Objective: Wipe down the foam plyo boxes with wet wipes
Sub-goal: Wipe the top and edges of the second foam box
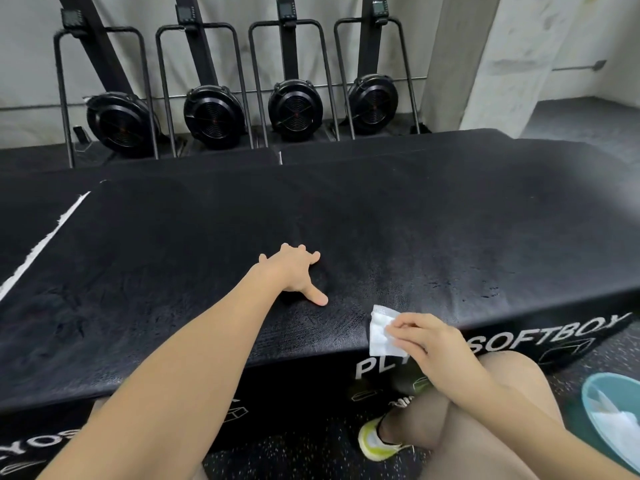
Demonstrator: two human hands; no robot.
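A long black foam plyo box (pixel 381 216) lies across the view, with white lettering on its front face. My left hand (pixel 296 271) rests flat on its top, fingers spread, holding nothing. My right hand (pixel 429 341) pinches a folded white wet wipe (pixel 379 332) at the box's near top edge, just right of the left hand. The box top to the right looks glossy and wet.
Another black box with a white stripe (pixel 41 244) adjoins on the left. Several black fan machines (pixel 211 112) stand against the back wall. A teal basin (pixel 613 414) holding white wipes sits on the speckled floor at lower right, beside my knee and yellow shoe (pixel 375 439).
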